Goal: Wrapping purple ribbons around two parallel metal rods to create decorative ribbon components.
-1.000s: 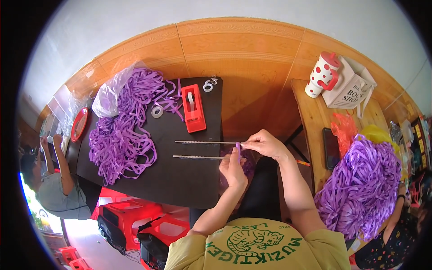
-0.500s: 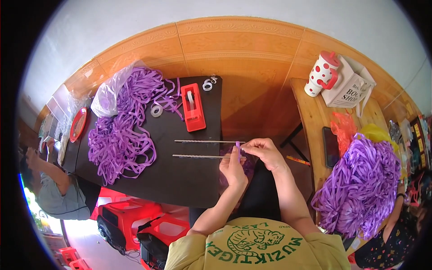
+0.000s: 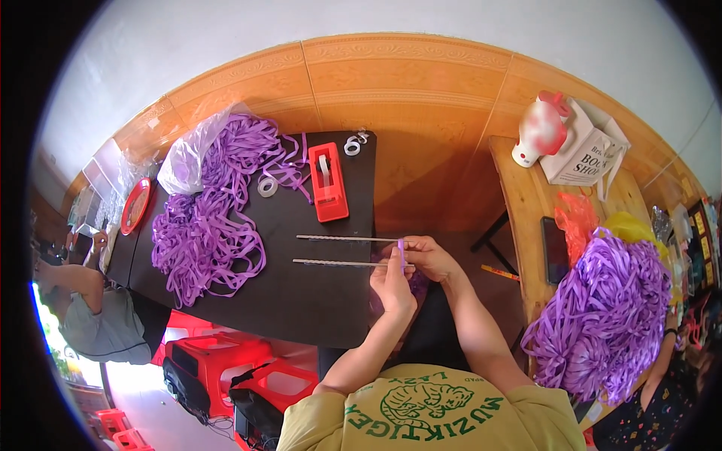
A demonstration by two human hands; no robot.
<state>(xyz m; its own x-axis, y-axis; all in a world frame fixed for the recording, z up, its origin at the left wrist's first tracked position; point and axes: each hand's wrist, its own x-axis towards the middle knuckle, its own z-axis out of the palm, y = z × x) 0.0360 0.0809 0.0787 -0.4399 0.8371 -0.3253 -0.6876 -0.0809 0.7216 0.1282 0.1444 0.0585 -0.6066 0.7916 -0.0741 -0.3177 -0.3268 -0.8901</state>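
Two rods (image 3: 346, 263) — over table edge (image 3: 370, 195)

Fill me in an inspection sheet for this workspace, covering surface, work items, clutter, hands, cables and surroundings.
Surface: dark table, with a wooden table to the right.
Work items: two thin rods jutting past the dark table's right edge; a purple strip at them; a loose ribbon pile on the left.
Clutter: red tape dispenser, tape roll; on the wooden table, phone, blurred cup and paper bag.
Hands: left hand pinches the strip; right hand is beside it, grip unclear.
Cables: apparent thin cords near the red stools.
Surroundings: orange wall panels; another person at far left.
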